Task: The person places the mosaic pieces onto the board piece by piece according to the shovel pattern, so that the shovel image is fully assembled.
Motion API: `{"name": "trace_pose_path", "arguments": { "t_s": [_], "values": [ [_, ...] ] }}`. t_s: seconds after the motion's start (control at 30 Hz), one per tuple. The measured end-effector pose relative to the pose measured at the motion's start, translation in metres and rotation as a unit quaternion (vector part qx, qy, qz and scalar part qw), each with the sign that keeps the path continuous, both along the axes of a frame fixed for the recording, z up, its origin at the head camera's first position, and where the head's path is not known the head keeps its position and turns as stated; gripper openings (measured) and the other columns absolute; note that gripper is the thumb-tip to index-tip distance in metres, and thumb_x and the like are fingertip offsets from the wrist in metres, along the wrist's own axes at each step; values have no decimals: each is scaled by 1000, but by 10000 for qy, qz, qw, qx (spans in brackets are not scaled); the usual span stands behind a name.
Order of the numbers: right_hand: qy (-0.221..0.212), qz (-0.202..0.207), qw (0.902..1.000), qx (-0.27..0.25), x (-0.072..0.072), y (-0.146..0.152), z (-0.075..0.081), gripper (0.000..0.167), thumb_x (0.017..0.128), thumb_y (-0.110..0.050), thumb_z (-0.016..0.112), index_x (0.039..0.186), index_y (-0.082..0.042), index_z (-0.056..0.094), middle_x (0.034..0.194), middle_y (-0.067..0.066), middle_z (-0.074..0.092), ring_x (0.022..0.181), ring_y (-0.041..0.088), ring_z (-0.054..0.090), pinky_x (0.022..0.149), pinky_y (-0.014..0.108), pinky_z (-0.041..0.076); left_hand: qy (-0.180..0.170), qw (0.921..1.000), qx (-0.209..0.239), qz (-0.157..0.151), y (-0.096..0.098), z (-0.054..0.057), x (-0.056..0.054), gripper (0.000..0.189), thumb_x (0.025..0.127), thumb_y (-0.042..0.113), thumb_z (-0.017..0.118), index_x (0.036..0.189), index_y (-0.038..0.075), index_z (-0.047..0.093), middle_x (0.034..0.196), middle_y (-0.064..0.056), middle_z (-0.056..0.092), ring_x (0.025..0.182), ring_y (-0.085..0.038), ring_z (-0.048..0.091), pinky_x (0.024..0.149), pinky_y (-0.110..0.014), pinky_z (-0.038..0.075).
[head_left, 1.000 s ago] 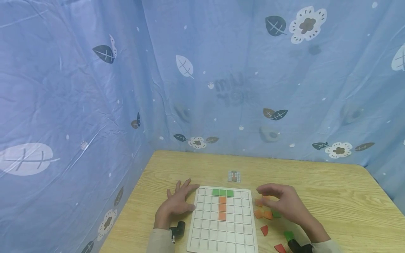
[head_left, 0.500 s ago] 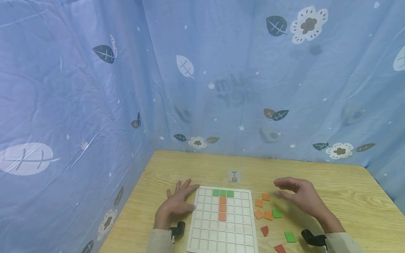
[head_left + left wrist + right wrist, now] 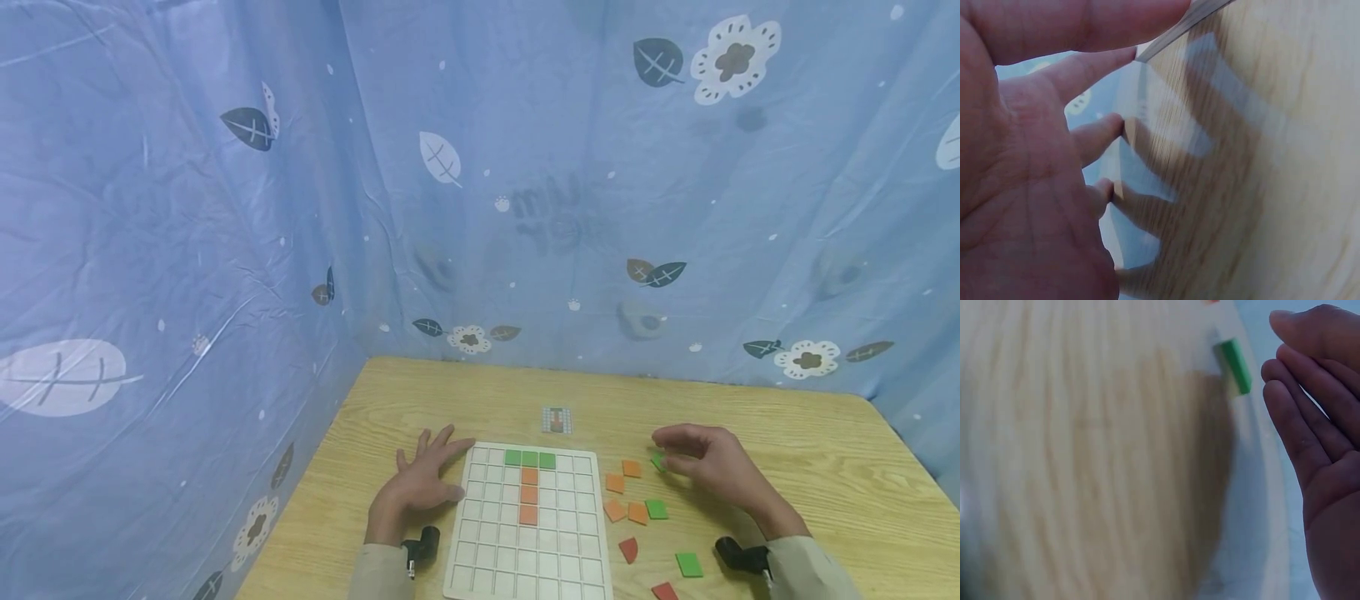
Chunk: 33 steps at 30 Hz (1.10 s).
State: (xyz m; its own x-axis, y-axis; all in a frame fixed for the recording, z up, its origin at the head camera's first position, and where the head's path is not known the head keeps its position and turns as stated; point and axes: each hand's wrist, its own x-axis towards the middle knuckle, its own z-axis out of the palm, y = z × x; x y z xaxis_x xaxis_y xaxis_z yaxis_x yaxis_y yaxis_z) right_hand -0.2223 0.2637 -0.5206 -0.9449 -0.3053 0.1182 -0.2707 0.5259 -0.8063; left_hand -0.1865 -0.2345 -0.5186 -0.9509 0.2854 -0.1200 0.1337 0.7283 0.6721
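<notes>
My left hand (image 3: 424, 480) rests at the left edge of a white gridded board (image 3: 495, 533), fingers spread, thumb and forefinger touching the rim. Its fingertips (image 3: 1110, 125) meet the wooden surface in the left wrist view. On the board, a row of green square tiles (image 3: 530, 458) tops a column of orange square tiles (image 3: 528, 495). To the board's right, my right hand (image 3: 712, 460) hovers with thumb and fingers apart beside a green tile (image 3: 658, 462). In the right wrist view this green tile (image 3: 1235, 366) lies on the table, just off the fingertips.
Loose orange tiles (image 3: 615, 483), green tiles (image 3: 688, 565) and red quarter-round pieces (image 3: 628, 549) lie right of the board. A small pattern card (image 3: 557, 420) is behind it. A blue curtain (image 3: 480, 208) borders the wooden table (image 3: 810, 467).
My right hand has moved right, away from the orange tiles, uncovering them. A green tile now shows by its fingertips. The left hand and the tiles on the board stay put.
</notes>
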Motion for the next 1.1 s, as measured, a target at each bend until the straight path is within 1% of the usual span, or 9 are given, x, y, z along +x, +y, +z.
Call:
{"name": "trace_pose_path", "arguments": {
  "t_s": [0.17, 0.37, 0.53, 0.7, 0.83, 1.0, 1.1],
  "values": [
    [-192, 9, 9996, 196, -1, 4, -6, 41, 95, -21, 86, 133, -7, 76, 130, 12, 80, 113, 12, 79, 91, 20, 62, -10, 10000, -3, 9, 0, 1, 0, 83, 86, 12, 83, 163, 23, 54, 182, -18, 23, 167, -57, -2, 117, -91, -16],
    [-152, -3, 9996, 241, 0, 7, -9, 38, 94, -19, 87, 130, -9, 78, 128, 10, 81, 112, 13, 79, 90, 22, 63, 0, 10000, 16, 34, 1, 1, 0, 83, 86, 12, 84, 163, 23, 54, 182, -18, 22, 167, -57, -3, 118, -90, -16],
    [-87, -49, 9996, 264, 3, 7, -12, 38, 93, -17, 88, 128, -9, 79, 127, 10, 81, 111, 7, 78, 89, 22, 63, 5, 10000, 4, 39, 1, 0, 0, 83, 86, 12, 84, 162, 23, 55, 182, -18, 23, 167, -58, -3, 118, -91, -15],
    [143, -126, 9988, 448, 5, 5, -13, 35, 92, -14, 88, 125, -13, 80, 125, 7, 82, 109, 2, 77, 89, 24, 64, 3, 10000, 40, 31, 1, 0, 0, 82, 86, 11, 84, 162, 22, 55, 182, -19, 23, 167, -58, -3, 117, -91, -15],
    [375, -169, 9975, 579, 5, 4, -14, 31, 92, -13, 88, 122, -16, 81, 122, 4, 82, 106, 1, 76, 88, 25, 64, -2, 10000, 41, 18, 0, 0, 0, 82, 86, 11, 84, 162, 21, 55, 182, -19, 23, 167, -59, -3, 117, -91, -15],
    [675, -211, 9953, 659, 6, 3, -15, 28, 92, -13, 88, 119, -17, 82, 118, 3, 83, 101, 0, 77, 85, 26, 65, 7, 10000, 24, 11, 0, 0, 0, 83, 85, 12, 84, 162, 21, 54, 182, -19, 23, 167, -59, -2, 117, -91, -15],
    [709, -250, 9946, 709, 6, 2, -14, 27, 92, -12, 88, 118, -17, 82, 117, 2, 83, 99, 0, 77, 85, 26, 65, 15, 10000, -1, 16, 0, 0, 0, 83, 85, 12, 83, 162, 22, 55, 182, -19, 23, 167, -59, -2, 117, -91, -15]
  ]
}}
